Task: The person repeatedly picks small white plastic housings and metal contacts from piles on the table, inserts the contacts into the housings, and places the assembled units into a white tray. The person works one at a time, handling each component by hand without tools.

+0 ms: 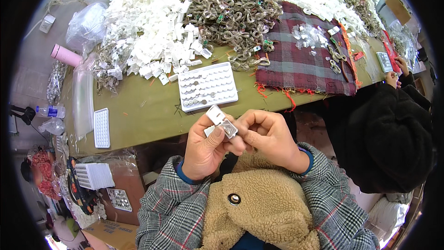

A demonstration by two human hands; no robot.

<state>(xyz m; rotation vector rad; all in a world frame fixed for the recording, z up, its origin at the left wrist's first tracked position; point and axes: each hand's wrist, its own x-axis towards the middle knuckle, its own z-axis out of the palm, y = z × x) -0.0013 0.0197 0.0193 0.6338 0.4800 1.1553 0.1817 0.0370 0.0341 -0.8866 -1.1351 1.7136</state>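
Just in front of my chest, my left hand [203, 153] grips a small white plastic case [227, 128] between thumb and fingers. Its flap [215, 115] stands raised, and a clear part shows inside. My right hand [273, 141] is closed, thumb and fingers pressed together at the case's right edge. What sits in that pinch is hidden. Beyond both hands a white tray [226, 96] of round pockets lies on the table, with several small silver discs [196, 102] in its nearer rows.
Heaps of white plastic pieces [152, 23] and looped clear cords [231, 14] cover the far table [138, 120]. A plaid cloth [296, 71] lies right, a second white tray [101, 127] left. A pink bottle [65, 55] rests at the left. A person in black [379, 134] works at right.
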